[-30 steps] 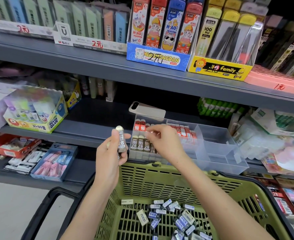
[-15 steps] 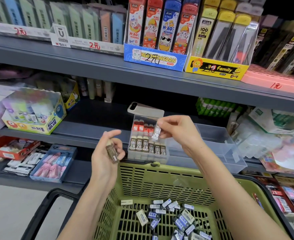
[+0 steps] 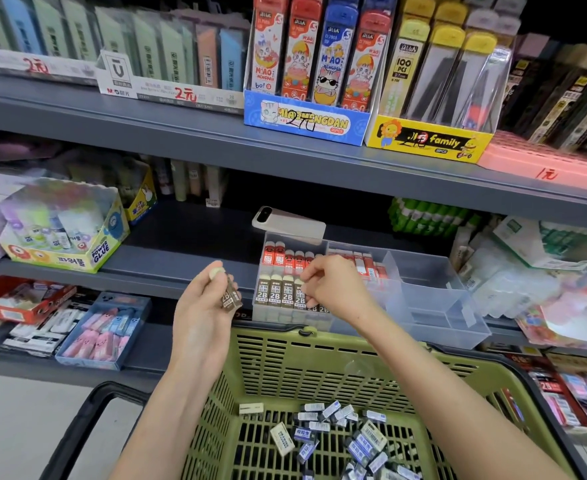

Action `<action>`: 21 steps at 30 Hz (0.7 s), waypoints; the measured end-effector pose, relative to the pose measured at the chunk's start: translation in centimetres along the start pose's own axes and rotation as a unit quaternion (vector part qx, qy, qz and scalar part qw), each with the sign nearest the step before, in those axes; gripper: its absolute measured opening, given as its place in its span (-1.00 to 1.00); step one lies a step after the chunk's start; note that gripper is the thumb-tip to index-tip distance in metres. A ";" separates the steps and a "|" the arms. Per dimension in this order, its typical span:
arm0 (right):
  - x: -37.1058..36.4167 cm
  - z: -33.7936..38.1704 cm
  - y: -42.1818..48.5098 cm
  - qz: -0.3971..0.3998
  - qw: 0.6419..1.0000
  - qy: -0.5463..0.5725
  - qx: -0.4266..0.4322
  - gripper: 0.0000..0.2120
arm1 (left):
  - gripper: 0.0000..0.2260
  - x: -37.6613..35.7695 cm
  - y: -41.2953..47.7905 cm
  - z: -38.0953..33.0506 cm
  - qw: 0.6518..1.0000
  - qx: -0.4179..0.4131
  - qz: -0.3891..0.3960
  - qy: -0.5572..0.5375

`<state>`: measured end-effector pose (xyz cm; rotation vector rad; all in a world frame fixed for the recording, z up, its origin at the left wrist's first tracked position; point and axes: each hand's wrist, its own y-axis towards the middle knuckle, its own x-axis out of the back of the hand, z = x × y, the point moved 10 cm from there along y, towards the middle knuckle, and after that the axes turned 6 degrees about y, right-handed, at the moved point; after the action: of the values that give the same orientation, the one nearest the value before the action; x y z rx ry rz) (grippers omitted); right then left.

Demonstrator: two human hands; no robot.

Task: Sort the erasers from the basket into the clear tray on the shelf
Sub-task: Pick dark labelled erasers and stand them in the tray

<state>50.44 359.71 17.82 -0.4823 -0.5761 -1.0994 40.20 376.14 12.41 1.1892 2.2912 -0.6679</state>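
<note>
The left grip [image 3: 203, 306] pinches a brown 2B eraser [image 3: 231, 296], while just right of it the right grip [image 3: 337, 289] pinches a standing eraser [image 3: 299, 298] in the clear tray [image 3: 434, 306], above the basket [image 3: 319, 346].

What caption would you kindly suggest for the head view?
Left hand holds a 2B eraser; right hand reaches into the clear tray.

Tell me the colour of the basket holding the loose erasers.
Olive green basket with a black handle, seen clearly in the head view.
</note>
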 end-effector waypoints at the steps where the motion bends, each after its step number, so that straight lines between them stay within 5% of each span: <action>1: 0.1 0.4 -0.1 -0.011 0.999 -0.028 0.015 -0.84 | -0.80 -0.3 -0.1 -0.4 0.999 -0.019 0.012 0.034; 4: 1.2 3.0 -1.4 -0.065 0.990 -0.085 0.089 -0.91 | -0.71 -1.0 -0.6 -1.4 0.991 -0.072 0.027 0.109; 8: -0.2 5.2 -3.5 0.047 0.976 0.192 0.087 -0.93 | -0.82 -2.7 -1.7 -2.2 0.965 -0.153 0.059 0.205; 14: 0.5 5.0 -4.1 0.058 0.965 0.245 0.079 -0.96 | -0.80 -5.1 -3.4 -2.7 0.909 -0.228 0.128 0.325; 16: 2.6 4.0 -3.5 0.014 0.968 0.238 0.077 -0.94 | -0.80 -6.0 -4.1 -2.8 0.833 -0.297 0.129 0.449; 19: 6.0 2.2 -2.2 -0.059 0.976 0.195 0.077 -0.96 | -0.70 -8.0 -5.6 -2.0 0.661 -0.416 0.138 0.610; 21: 6.6 1.0 -1.4 -0.072 0.984 0.149 0.068 -0.96 | -0.66 -8.4 -5.7 -1.0 0.605 -0.424 0.153 0.657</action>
<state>51.19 355.28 23.00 -0.1535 -0.4234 -1.2335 39.52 368.74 19.48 1.6078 2.4914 1.8853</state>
